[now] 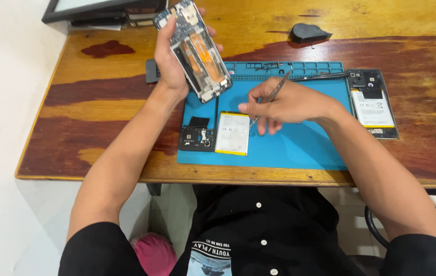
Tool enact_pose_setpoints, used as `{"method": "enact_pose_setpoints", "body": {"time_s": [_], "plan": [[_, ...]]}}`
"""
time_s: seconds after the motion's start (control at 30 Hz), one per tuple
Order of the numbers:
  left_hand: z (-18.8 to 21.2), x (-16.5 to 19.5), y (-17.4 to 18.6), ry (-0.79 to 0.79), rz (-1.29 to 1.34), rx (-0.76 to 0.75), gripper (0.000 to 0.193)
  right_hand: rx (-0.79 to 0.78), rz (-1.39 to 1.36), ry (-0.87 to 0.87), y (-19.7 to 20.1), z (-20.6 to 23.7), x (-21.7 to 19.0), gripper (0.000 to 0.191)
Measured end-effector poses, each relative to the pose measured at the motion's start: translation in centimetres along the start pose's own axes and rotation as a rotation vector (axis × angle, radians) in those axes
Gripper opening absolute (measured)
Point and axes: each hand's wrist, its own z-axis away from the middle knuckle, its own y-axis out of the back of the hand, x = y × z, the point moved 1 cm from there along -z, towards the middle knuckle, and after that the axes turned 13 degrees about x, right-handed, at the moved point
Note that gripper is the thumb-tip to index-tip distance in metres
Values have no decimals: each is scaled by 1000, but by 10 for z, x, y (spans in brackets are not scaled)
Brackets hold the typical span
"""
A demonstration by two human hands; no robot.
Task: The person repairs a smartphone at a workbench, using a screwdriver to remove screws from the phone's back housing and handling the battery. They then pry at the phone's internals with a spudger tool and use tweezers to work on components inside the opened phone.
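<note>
Surface: worn reddish-brown wooden desk (100,92) against a pale wall; a blue silicone repair mat (305,148) lies at its near edge.
Left hand (169,64): grasps the opened smartphone chassis with exposed orange flex cables (200,51) by its long edges, raised above the mat's far left corner.
Right hand (287,105): pinches slim metal tweezers (271,97) over the mat's middle.
Handling: the chassis looks light, rigid and fragile; best held by its frame edges, clear of the cables.
Mat's near left corner: white-and-yellow flat battery (232,134), black camera cover (196,139).
Desk's right side: second opened phone (374,105).
</note>
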Motion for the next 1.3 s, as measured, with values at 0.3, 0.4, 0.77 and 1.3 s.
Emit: {"method": "enact_pose_setpoints", "body": {"time_s": [0.3,0.4,0.77,1.3], "plan": [[3,-2,-2,27,20,-60,68,994,1075,709,61,2,45,31],[0,-2,0,-14,15,-51,68,774,1136,444,74,-10,72,29],[1,1,0,-23,96,-63,68,414,868,-114,80,-20,79,38],[-1,-1,2,76,21,-57,60,467,355,439,80,5,29,14]]}}
